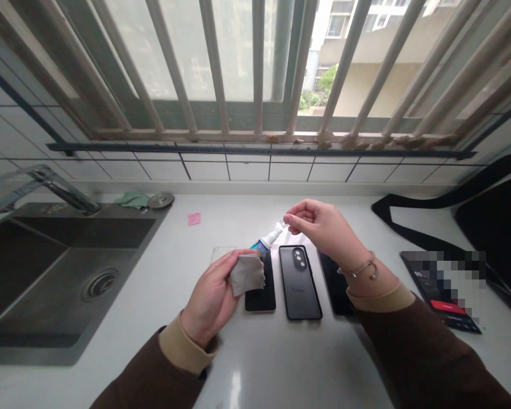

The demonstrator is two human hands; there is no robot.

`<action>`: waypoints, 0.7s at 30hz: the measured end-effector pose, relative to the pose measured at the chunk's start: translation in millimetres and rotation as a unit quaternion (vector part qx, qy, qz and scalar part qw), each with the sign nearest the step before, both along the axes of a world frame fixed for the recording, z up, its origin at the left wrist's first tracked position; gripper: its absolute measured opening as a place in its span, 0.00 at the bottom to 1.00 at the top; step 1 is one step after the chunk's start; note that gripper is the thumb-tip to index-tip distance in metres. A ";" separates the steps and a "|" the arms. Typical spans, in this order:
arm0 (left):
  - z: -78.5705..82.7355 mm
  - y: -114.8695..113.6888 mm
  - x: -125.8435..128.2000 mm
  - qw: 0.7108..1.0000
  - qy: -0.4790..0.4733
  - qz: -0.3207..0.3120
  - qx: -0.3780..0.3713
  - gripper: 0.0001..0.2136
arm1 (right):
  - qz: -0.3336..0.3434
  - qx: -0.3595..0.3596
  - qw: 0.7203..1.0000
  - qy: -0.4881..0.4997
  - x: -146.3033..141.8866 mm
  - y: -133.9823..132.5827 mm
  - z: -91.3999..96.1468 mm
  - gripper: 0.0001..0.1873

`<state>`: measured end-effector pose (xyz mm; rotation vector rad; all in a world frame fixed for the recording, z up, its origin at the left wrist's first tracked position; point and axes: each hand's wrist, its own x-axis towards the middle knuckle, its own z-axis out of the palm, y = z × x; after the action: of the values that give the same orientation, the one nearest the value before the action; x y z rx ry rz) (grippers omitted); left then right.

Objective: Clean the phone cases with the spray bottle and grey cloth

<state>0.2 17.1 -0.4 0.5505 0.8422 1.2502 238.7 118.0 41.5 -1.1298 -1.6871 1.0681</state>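
The left hand (213, 292) holds a gray cloth (247, 275) and a small bottle (262, 245) with a blue label and white top. The right hand (323, 224) pinches a clear cap (283, 224) at the bottle's tip. The tilted bottle is over a black phone (264, 296) on the white counter (149, 301). Just beside it, a gray phone (301, 289) lies camera side up.

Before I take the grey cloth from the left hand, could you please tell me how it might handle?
The grey cloth is probably floppy, since it looks like thin fabric with a jagged edge. It should feel light, being smaller than the left hand holding it. Being flat, it seems unlikely to roll.
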 end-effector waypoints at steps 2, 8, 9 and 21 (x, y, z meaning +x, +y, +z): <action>0.7 -0.4 0.4 1.000 -0.001 0.003 -0.001 0.11 | 0.014 -0.008 1.000 0.004 -4.2 -1.8 -2.6 0.20; 0.9 -0.8 0.9 1.000 -0.014 0.006 -0.007 0.10 | 0.047 -0.047 0.997 0.043 -19.3 -6.2 -17.1 0.21; 0.8 -0.6 0.6 1.000 -0.018 0.008 -0.011 0.09 | 0.040 -0.047 0.997 0.046 -23.8 -8.1 -20.7 0.20; -1.2 -1.1 0.6 0.998 -0.039 0.029 -0.032 0.06 | -0.026 -0.013 0.995 0.090 -72.8 -47.8 -49.9 0.23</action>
<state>0.7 15.9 -1.6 0.4249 0.8353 1.2853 165.9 70.2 -8.4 -1.0553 -1.4989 1.1275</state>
